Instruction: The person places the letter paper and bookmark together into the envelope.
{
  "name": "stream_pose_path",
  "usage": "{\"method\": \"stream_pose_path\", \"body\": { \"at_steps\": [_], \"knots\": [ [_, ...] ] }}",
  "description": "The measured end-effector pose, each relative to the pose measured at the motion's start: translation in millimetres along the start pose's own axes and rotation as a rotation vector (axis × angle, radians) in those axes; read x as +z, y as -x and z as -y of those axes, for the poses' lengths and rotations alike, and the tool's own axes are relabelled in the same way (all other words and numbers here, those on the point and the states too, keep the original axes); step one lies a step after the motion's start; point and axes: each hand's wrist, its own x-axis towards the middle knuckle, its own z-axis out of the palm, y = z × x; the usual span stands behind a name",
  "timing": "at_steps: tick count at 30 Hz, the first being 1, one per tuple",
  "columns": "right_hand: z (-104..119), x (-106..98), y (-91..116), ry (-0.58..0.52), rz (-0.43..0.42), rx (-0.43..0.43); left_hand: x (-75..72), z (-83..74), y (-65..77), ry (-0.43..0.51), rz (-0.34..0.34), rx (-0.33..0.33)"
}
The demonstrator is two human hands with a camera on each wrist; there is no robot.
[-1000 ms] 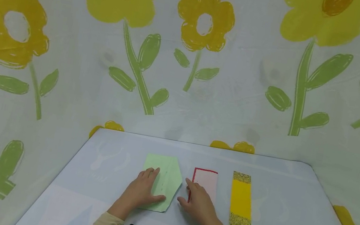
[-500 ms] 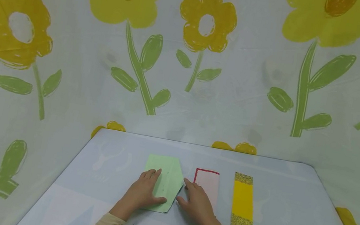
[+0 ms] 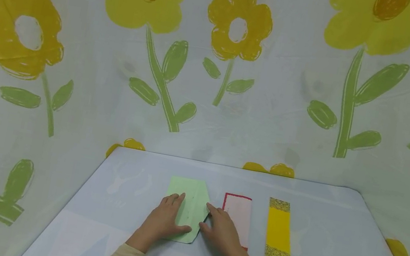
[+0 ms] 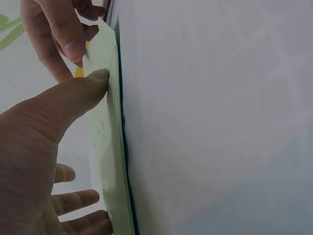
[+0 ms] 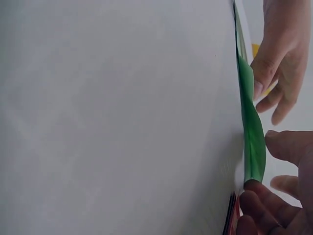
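Note:
A light green piece of folded paper (image 3: 186, 218), shaped like an envelope with a blunt point on its right side, lies flat on the table. My left hand (image 3: 164, 218) rests on its left part, thumb stretched across the lower face and fingers extended. At the pointed right edge is my right hand (image 3: 223, 230), its index fingertip and thumb touching the border. The right wrist view shows the paper's darker green side (image 5: 253, 132) bowed up a little between thumb and fingers. Both hands leave parts of the paper hidden.
Right of the paper lies a pale pink rectangle with a red border (image 3: 238, 211), partly under my right hand in the head view. Farther right is a yellow strip with glittery gold ends (image 3: 279, 230). The white table (image 3: 335, 251) meets a flower-printed cloth at the back.
My right hand has moved left from over the pink rectangle to the green paper's pointed edge. The left hand keeps its place on the paper. The whole view has shifted slightly.

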Motion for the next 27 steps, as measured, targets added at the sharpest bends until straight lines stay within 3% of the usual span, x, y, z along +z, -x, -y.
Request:
{"method": "stream_pose_path", "body": {
  "at_steps": [7,19,27],
  "knots": [
    [1.1,3.2,-2.3,-0.051,-0.03,-0.001,-1.4,-1.1,0.9,-0.017,0.004,0.0],
    [3.5,4.1,-4.9,-0.134,-0.026,0.061,-4.7,-1.4,2.5,-0.062,-0.003,0.074],
    [4.3,3.9,-5.1,-0.185,-0.053,0.057,-3.6,0.6,2.6,-0.102,-0.016,0.104]
  ]
}}
